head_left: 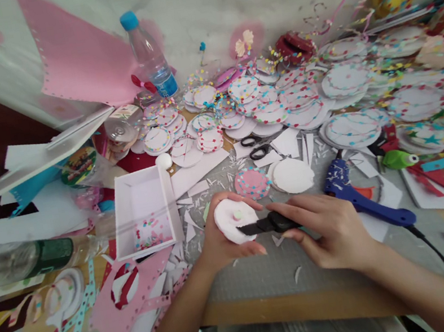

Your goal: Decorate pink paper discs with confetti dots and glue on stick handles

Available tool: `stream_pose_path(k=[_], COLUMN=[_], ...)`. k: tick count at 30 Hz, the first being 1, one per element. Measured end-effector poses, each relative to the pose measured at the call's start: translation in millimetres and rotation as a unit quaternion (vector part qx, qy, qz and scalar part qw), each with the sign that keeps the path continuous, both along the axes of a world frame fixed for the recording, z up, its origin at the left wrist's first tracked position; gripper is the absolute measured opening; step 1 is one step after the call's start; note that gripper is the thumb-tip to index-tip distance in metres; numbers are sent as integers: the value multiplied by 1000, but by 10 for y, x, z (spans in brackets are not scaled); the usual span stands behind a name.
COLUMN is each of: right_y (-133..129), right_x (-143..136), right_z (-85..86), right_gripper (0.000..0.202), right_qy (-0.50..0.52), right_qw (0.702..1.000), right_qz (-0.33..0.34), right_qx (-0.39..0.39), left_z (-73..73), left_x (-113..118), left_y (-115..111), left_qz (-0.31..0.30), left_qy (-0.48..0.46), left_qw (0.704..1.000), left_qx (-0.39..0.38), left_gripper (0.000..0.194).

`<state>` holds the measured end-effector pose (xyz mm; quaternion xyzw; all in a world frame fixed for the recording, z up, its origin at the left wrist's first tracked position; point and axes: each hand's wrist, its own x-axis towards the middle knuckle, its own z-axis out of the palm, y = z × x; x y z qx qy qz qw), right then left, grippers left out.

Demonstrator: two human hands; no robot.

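My left hand [212, 243] curls around a white round piece [225, 212], thick like foam or stacked paper, with a small pale-green dot near its middle. In my right hand [332, 229] is a black-handled knife [277, 221], its dark blade lying against the face of the white piece. Whether the blade cuts into it I cannot tell. Just beyond my hands lie a pink disc [252, 183] edged with coloured dots and a white disc stack [292, 175]. A pair of black scissors [260, 152] rests behind them among paper scraps.
A blue glue gun [368, 204] with a black cord lies to the right. On the left stands a white box [171, 198] holding small coloured bits. Many dotted white discs [299, 96] cover the back. A water bottle [151, 58] stands by the wall; another bottle [52, 253] lies far left.
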<state>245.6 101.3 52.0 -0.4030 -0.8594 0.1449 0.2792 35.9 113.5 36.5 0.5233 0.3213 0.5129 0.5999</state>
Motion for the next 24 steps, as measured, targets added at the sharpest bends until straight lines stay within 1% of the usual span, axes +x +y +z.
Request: stream_pose_path(k=[4,8,13,15,18,20,24], right_y=[-15,-25,-23,-22,-25,-30,-35], right_x=[-19,-25,-47,-52,-46,-36,-23], right_z=[-6,-10,-11,-18,-34,-44,-49], right_gripper=[32,32,32,33,33,33,32], right_qy=[14,20,13,13,18,22,41], right_qw=[999,999,999,999,999,999,998], right_qz=[-10,-16,-32,-34,-26,-18,-1], right_qx=[-27,-43,-36,-29,-25,-27,-50], left_z=[-21,-27,0,-1,-17,-26,-28], left_x=[8,19,47,49,35,17,-3], left_y=[-20,-35,-44,-50,-59,-63,-60], left_qz=[9,31,66,61,37,30,35], left_qy=[-7,19,41,40,26,25,52], left_qw=[1000,999,997,997,999,999,998], left_qx=[-1,8,18,5,-7,-3,16], left_gripper=[69,67,62,60,57,57,58])
